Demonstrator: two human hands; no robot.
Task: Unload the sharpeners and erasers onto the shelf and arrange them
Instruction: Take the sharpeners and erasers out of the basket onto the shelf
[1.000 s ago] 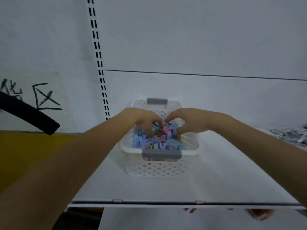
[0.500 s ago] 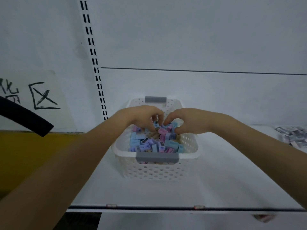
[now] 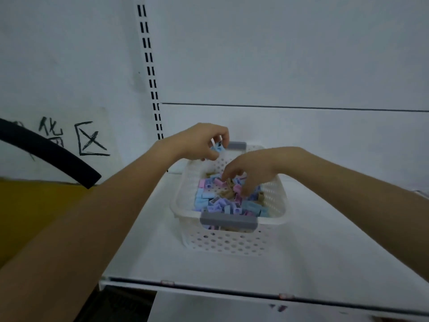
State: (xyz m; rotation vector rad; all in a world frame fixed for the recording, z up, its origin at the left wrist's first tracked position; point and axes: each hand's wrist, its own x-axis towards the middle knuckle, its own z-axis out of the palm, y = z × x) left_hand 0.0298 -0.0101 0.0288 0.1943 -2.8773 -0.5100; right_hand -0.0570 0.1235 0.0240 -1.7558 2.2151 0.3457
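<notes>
Sharpeners and erasers, small pastel blue, pink, purple and tan blocks [image 3: 216, 203], lie heaped in a white perforated plastic basket with grey handles [image 3: 232, 242] on the white shelf [image 3: 325, 252]. Far left, a paper sign [image 3: 69, 140] on the wall bears black handwriting; only 区 reads clearly. A black curved tube [image 3: 51, 154] juts across it. The left hand [image 3: 197, 142], raised over the basket's far left corner, pinches a few light-blue pieces [image 3: 217, 148] in curled fingers. The right hand [image 3: 250, 168] dips curled fingers into the heap; whether it grips anything I cannot tell.

bare shelf [image 3: 325, 252] right of basket [image 3: 232, 242]
</notes>
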